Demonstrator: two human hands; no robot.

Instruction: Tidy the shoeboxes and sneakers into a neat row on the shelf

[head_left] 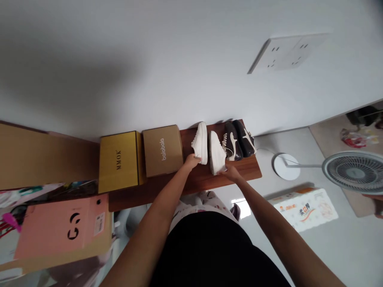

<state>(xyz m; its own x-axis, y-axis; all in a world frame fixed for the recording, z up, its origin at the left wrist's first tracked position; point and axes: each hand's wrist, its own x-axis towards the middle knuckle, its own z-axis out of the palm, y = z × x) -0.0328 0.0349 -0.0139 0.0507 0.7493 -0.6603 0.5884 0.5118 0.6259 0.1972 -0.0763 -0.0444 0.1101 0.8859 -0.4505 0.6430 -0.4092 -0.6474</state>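
Observation:
Two white sneakers stand side by side on a brown wooden shelf [248, 169] against the wall. My left hand [191, 161] grips the heel of the left white sneaker [201, 141]. My right hand [229, 172] is closed on the heel of the right white sneaker [216, 151]. Both shoes rest on the shelf with toes toward the wall. A pair of dark brown sneakers with white stripes [238, 140] sits just right of them.
Left of the shoes stand a brown "balabala" box [162, 150] and a yellow "MMOK" box [118, 160]. A pink box [61, 229] lies lower left. A white standing fan [353, 171], its round base [285, 166] and a tissue pack [306, 209] are on the floor right.

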